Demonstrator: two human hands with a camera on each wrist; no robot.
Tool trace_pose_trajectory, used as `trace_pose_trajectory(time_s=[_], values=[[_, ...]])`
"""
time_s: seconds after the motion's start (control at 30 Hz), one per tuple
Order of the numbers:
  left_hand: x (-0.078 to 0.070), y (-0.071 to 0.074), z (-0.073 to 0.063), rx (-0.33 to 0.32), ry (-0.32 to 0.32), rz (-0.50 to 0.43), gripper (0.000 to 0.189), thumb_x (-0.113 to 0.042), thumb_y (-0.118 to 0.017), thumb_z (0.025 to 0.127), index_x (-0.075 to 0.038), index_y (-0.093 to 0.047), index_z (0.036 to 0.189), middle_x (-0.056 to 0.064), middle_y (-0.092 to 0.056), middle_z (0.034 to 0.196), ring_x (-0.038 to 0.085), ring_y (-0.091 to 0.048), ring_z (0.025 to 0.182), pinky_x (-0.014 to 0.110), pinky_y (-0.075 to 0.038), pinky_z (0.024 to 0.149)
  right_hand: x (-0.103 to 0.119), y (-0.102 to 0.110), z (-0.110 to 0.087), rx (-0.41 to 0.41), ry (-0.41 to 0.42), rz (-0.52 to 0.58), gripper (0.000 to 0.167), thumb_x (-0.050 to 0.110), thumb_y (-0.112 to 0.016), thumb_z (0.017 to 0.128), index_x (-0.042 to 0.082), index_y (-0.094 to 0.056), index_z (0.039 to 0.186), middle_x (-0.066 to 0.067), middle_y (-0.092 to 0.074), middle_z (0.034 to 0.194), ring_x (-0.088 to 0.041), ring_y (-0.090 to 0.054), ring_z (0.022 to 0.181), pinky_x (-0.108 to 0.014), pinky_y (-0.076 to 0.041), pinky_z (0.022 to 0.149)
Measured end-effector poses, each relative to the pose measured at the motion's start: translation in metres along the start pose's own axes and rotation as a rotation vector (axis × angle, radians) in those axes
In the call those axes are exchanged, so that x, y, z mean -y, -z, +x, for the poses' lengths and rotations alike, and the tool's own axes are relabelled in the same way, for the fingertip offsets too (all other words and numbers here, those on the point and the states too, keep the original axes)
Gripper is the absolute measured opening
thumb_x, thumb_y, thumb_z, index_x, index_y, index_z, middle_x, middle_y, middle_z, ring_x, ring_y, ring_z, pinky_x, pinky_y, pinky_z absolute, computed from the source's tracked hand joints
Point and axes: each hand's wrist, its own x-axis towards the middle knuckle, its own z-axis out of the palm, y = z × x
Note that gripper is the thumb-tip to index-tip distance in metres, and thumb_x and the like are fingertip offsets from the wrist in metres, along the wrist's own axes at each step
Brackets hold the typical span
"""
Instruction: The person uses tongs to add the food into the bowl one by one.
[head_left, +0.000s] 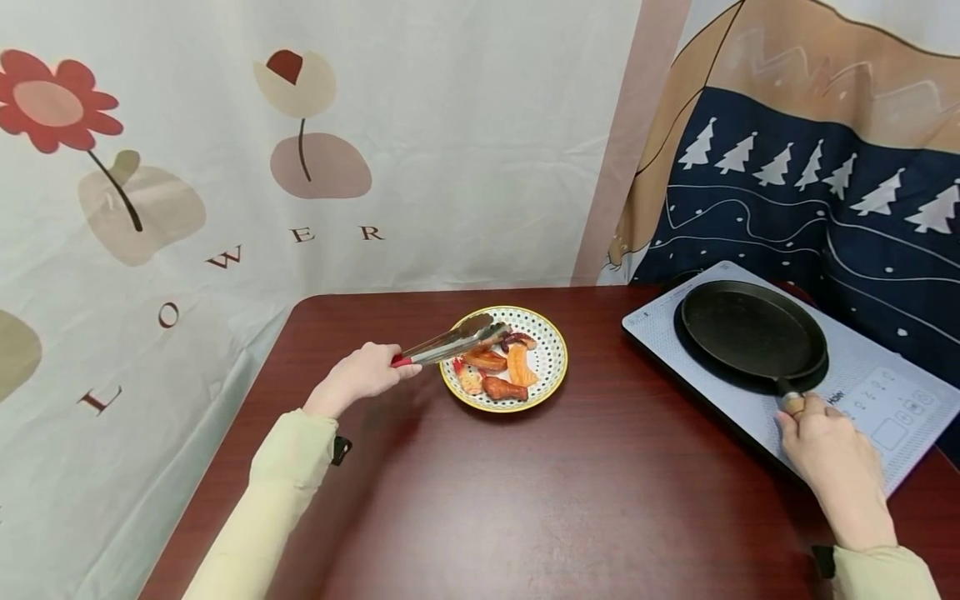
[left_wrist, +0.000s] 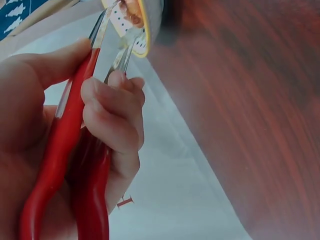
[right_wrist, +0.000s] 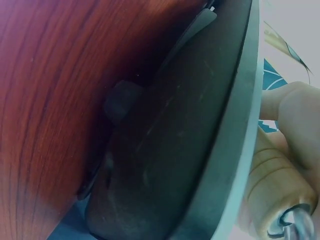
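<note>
My left hand [head_left: 363,371] grips red-handled metal tongs [left_wrist: 67,120], the thumb on one handle and curled fingers on the other. The tongs' tips are over the polka-dot plate [head_left: 552,358] with a yellow rim; whether they pinch any food cannot be told. On the plate lie a drumstick [head_left: 504,388], an orange striped piece [head_left: 519,367], a brown sausage-like piece [head_left: 486,360] and other food pieces. My right hand [head_left: 836,450] holds the wooden handle [right_wrist: 277,192] of a black frying pan [head_left: 753,329]. The pan sits flat on a light grey cooktop [head_left: 795,433].
The dark red-brown wooden table [head_left: 525,500] carries the plate at its back middle and the cooktop at its right. Behind stand a white flower-print curtain [head_left: 465,150] and a navy cloth [head_left: 787,200] with white trees.
</note>
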Motion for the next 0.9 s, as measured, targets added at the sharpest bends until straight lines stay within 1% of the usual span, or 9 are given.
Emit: trace_pose_trajectory(time_s=[0.1,0.2,0.3,0.4,0.5,0.67,0.8,0.9], values=[[0.001,0.007,0.003,0.049,-0.003,-0.015,0.036,-0.041,-0.057,0.091,-0.005,-0.057,0.089,0.002,-0.05,0.066,0.014,-0.05,0.057,0.027,-0.038,0.055,0.0,-0.001,0.0,-0.011,0.002,0.001,0.032,0.017,-0.058,0.091,-0.011,-0.043,0.095,-0.04,-0.052,0.09,-0.063,-0.049,0.074,-0.062,-0.035,0.054],[0.003,0.013,0.002,0.082,0.016,-0.001,0.037,-0.041,-0.058,0.09,-0.004,-0.057,0.09,0.003,-0.053,0.068,0.015,-0.052,0.059,0.028,-0.04,0.057,0.002,-0.001,0.0,-0.013,0.005,0.003,0.032,0.017,-0.057,0.091,-0.011,-0.043,0.096,-0.04,-0.051,0.089,-0.063,-0.049,0.075,-0.062,-0.035,0.055],[0.004,0.018,-0.002,0.09,0.032,0.034,0.038,-0.042,-0.059,0.089,-0.004,-0.057,0.09,0.004,-0.053,0.07,0.017,-0.052,0.064,0.029,-0.038,0.059,0.002,-0.001,0.0,-0.001,0.003,0.003,0.033,0.017,-0.057,0.091,-0.011,-0.043,0.097,-0.04,-0.051,0.089,-0.063,-0.049,0.076,-0.062,-0.035,0.055],[0.002,0.02,-0.005,0.084,0.028,0.056,0.038,-0.041,-0.059,0.089,-0.004,-0.057,0.09,0.004,-0.051,0.07,0.018,-0.05,0.066,0.029,-0.036,0.059,0.001,0.0,0.0,0.012,0.0,0.0,0.033,0.018,-0.057,0.091,-0.011,-0.042,0.096,-0.04,-0.051,0.089,-0.063,-0.049,0.076,-0.062,-0.035,0.055],[0.001,0.015,-0.006,0.068,0.015,0.062,0.037,-0.039,-0.06,0.09,-0.003,-0.058,0.093,0.004,-0.051,0.069,0.018,-0.049,0.066,0.029,-0.036,0.059,0.0,0.0,0.0,0.008,0.0,-0.001,0.033,0.017,-0.058,0.091,-0.011,-0.042,0.095,-0.04,-0.051,0.089,-0.063,-0.049,0.075,-0.062,-0.035,0.055],[-0.004,0.0,0.0,0.038,0.001,0.049,0.033,-0.035,-0.061,0.091,-0.002,-0.058,0.094,0.004,-0.049,0.068,0.018,-0.049,0.064,0.03,-0.036,0.058,0.0,0.001,-0.001,0.001,-0.002,-0.002,0.033,0.018,-0.058,0.091,-0.011,-0.042,0.096,-0.04,-0.051,0.09,-0.063,-0.049,0.074,-0.062,-0.035,0.054],[-0.007,-0.007,0.002,0.026,-0.013,0.014,0.03,-0.033,-0.061,0.091,-0.003,-0.056,0.089,0.003,-0.045,0.065,0.016,-0.045,0.059,0.028,-0.034,0.054,0.001,0.001,-0.001,0.001,0.003,0.001,0.033,0.018,-0.058,0.091,-0.011,-0.042,0.097,-0.04,-0.051,0.09,-0.063,-0.049,0.074,-0.062,-0.035,0.054],[-0.006,-0.011,0.002,0.003,-0.029,-0.007,0.027,-0.031,-0.062,0.091,-0.005,-0.055,0.084,0.001,-0.041,0.062,0.015,-0.04,0.056,0.027,-0.031,0.051,0.001,0.001,0.0,0.014,-0.001,-0.003,0.034,0.018,-0.058,0.091,-0.011,-0.042,0.097,-0.04,-0.051,0.09,-0.063,-0.05,0.075,-0.061,-0.036,0.054]])
